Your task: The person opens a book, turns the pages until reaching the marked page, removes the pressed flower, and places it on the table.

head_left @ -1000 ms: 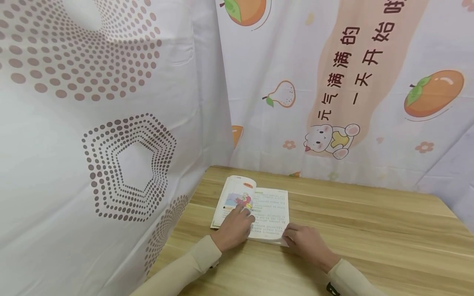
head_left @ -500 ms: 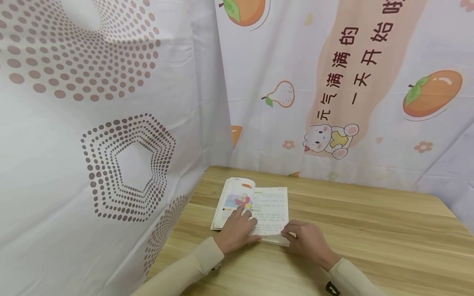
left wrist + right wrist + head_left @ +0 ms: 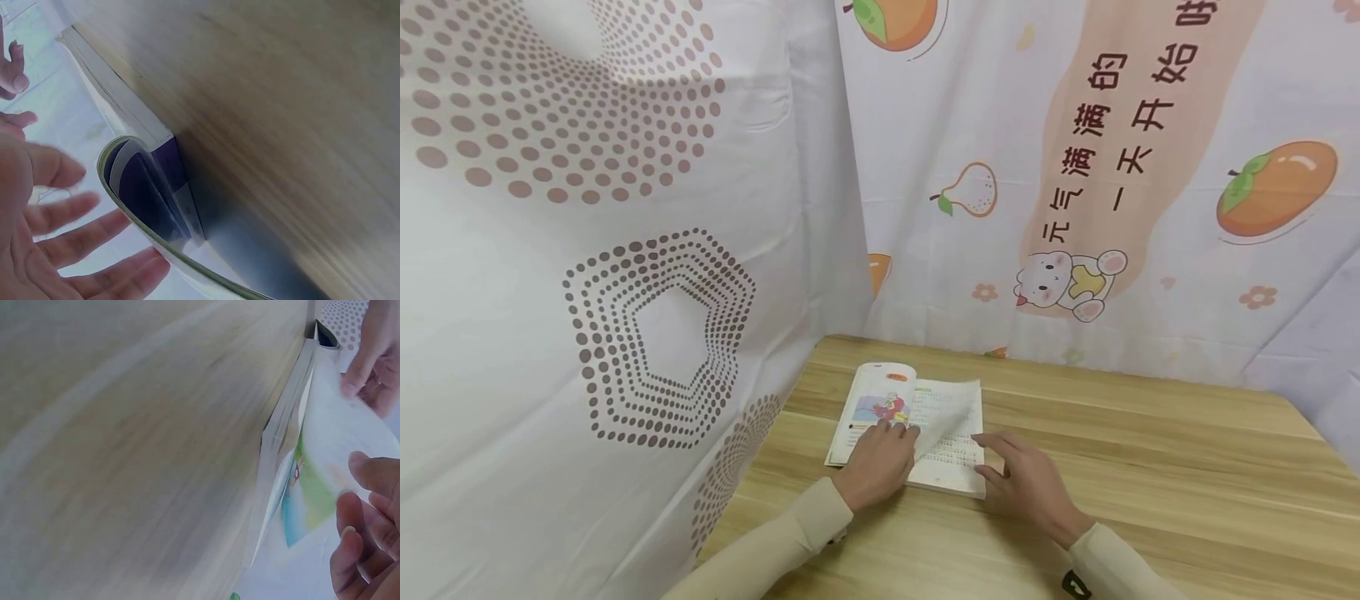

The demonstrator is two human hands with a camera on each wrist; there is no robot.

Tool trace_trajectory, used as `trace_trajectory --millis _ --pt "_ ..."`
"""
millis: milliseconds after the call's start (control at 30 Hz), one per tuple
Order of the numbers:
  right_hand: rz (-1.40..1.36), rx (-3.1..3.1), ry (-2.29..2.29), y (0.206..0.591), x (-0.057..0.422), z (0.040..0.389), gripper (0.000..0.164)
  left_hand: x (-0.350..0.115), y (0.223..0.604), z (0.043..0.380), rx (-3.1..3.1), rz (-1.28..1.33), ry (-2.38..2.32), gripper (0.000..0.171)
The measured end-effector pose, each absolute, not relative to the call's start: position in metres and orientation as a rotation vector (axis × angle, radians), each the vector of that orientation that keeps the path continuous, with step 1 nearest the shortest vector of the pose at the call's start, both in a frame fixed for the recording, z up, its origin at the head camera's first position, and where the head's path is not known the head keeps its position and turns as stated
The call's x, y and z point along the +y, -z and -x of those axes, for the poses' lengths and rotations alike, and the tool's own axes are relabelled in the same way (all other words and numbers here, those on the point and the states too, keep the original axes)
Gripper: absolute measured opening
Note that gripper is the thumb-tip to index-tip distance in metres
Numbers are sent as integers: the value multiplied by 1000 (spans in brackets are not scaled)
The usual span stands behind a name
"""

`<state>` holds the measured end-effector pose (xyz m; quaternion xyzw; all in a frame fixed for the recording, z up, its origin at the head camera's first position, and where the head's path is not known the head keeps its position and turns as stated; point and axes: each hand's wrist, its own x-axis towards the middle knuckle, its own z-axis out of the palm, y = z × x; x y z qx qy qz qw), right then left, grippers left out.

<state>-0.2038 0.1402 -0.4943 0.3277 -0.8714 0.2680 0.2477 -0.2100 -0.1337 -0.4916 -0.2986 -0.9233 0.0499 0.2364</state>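
Observation:
An open book (image 3: 947,478) lies on the table, with a coloured picture on its left page (image 3: 880,407) and printed text on the right. My left hand (image 3: 877,465) rests on the lower left page beside the spine; in the left wrist view its fingers (image 3: 84,240) touch the curved pages with nothing gripped. One thin leaf (image 3: 938,423) stands raised and bent over the right page, its lower corner near my left hand. At the book's right edge is my right hand (image 3: 1032,486), thumb and fingers apart. The right wrist view shows the leaf's coloured underside (image 3: 315,500) close to those fingers.
A wood-grain table (image 3: 1120,450) extends to the right of the book. Along the left hangs a white curtain (image 3: 647,483) with dotted patterns. Another curtain (image 3: 925,283), printed with fruit and writing, hangs behind the table's far edge.
My right hand pinched the leaf's lower right corner half a second ago; its fingers have since parted. The leaf has lifted and swung left. My left thumb has drawn in.

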Motion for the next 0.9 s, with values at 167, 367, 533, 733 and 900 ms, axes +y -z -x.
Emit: trace_trajectory --millis 167,367,533,733,900 --pt "-866 -2509 -669 495 140 201 45 -135 492 211 -2467 741 -134 54" --pt "-947 -2633 -564 499 141 200 37 -138 493 214 -2392 691 51 88" --pt "-1020 -2637 -534 503 143 201 32 -140 494 215 -2384 704 82 70" --pt "-1058 -2653 -495 505 143 202 20 -140 491 214 -2490 746 -61 48" --pt "-1083 -2665 -478 502 144 202 16 -141 490 211 -2588 809 -146 41"
